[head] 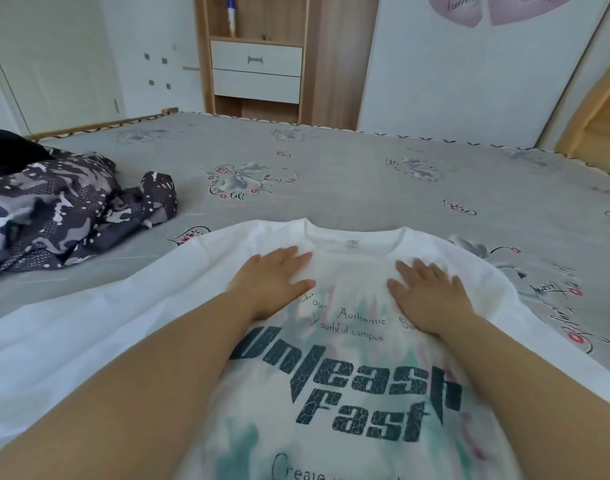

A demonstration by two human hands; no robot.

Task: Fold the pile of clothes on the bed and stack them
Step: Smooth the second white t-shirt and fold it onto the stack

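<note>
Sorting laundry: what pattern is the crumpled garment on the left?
Grey camouflage, with white dots; head view.

Two forearms enter from the lower edge of the frame, both bare from the frame edge to the wrist; no sleeve or cuff is visible on either. The left hand (274, 280) and the right hand (429, 294) wear no gloves. No watch, bracelet or band shows at either wrist, and no ring is discernible on the fingers (298, 259). Nails appear short; polish cannot be determined. No other part of the person appears.
</note>
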